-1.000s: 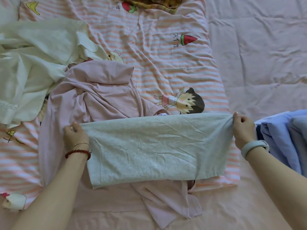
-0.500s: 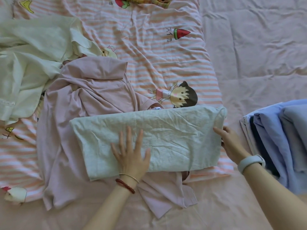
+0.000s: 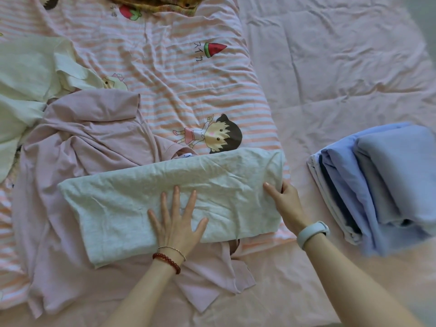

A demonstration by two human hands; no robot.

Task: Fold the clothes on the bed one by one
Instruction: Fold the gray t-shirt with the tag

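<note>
A pale grey garment (image 3: 141,197) lies folded into a long band across the bed in front of me. My left hand (image 3: 175,220) rests flat on its middle, fingers spread. My right hand (image 3: 283,204) grips the band's right end, thumb on top and fingers tucked under the edge. A crumpled mauve garment (image 3: 82,147) lies under and behind the grey one. A cream garment (image 3: 26,90) is heaped at the far left.
A stack of folded blue clothes (image 3: 382,180) sits to the right on the pink quilt (image 3: 342,67). A pink-striped cartoon sheet (image 3: 188,90) covers the middle. A brown patterned cloth (image 3: 153,2) shows at the top edge.
Both hands let go of the grey garment's top corners. The left hand came to rest flat on its middle, and the right hand took hold of its right end.
</note>
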